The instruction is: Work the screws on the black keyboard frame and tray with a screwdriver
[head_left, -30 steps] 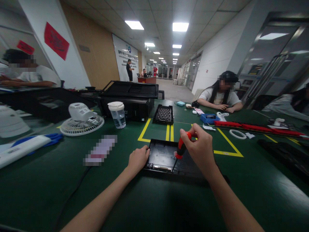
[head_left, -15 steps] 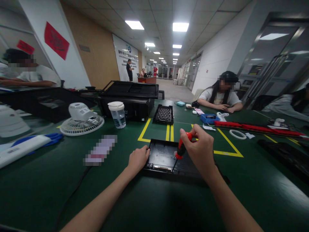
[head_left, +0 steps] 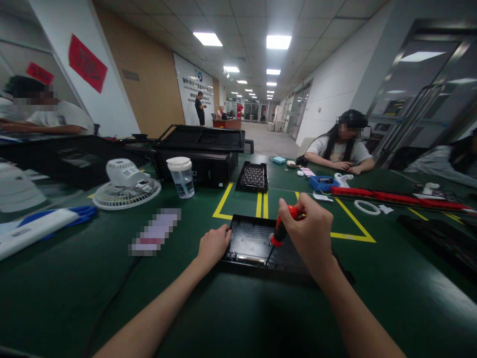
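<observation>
A shallow black plastic panel point(head_left: 249, 236) with raised edges lies on the green table in front of me. My left hand point(head_left: 214, 245) grips its left edge, fingers closed over the rim. In my right hand point(head_left: 311, 226) is a red and black screwdriver point(head_left: 279, 229), held by its handle. The shaft slants down, and its tip meets the panel near a metal strip point(head_left: 251, 259) along the near edge. My right hand and forearm cover the panel's right part. Whether a screw sits under the tip is too small to tell.
Beyond the panel lies a black tray point(head_left: 253, 176) of small parts. A lidded cup point(head_left: 181, 177), a white fan point(head_left: 126, 184) and a black case point(head_left: 201, 161) stand left. A blue box point(head_left: 323, 183) and white ring point(head_left: 367, 207) lie right. A person point(head_left: 343, 149) sits across the table.
My right hand has turned slightly on the screwdriver handle, its back shifting a little to the right. The left hand and the panel stay in place.
</observation>
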`<state>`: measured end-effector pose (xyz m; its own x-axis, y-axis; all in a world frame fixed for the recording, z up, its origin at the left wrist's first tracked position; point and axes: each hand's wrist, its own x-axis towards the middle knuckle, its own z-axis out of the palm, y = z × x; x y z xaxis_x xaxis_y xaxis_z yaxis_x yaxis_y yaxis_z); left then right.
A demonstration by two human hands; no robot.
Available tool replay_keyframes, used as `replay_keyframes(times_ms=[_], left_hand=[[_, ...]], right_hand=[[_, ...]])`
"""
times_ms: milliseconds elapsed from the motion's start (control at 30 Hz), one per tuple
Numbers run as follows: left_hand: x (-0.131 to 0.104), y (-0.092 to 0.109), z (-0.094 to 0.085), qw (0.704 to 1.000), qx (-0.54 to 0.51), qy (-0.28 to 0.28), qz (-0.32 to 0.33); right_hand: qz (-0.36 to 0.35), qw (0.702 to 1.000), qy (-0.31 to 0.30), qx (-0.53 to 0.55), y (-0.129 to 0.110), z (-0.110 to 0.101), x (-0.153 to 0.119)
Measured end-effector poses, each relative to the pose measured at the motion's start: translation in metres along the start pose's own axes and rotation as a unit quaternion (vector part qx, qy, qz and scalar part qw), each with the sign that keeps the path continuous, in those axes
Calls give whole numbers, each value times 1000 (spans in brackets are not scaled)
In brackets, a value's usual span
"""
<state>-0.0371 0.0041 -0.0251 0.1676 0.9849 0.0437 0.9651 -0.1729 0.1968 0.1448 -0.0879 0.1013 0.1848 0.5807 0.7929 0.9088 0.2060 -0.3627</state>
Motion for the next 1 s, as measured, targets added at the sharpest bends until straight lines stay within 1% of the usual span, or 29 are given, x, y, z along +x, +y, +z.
replay_keyframes(times_ms=[467, 667, 767, 867, 933, 1000], left_hand=[[-1, 0, -1, 1000, -7, -2, 1], [-1, -1, 1, 1000, 0, 6, 5], [-2, 1, 0, 1000, 2, 1, 1], [-2, 2, -2, 1000, 1, -1, -2], [-2, 2, -2, 1000, -2, -2, -1], [-2, 1, -1, 1000, -5, 0, 2]], right_hand=[[-2, 1000, 9, -15, 0, -2, 0], [-2, 1000, -17, 19, 2, 0, 1], [3, 998, -40, 56, 3, 2, 1], [27, 990, -64, 123, 4, 5, 1], [49, 975, -92, 194, 5, 7, 1], [69, 944, -134, 294, 4, 9, 2]])
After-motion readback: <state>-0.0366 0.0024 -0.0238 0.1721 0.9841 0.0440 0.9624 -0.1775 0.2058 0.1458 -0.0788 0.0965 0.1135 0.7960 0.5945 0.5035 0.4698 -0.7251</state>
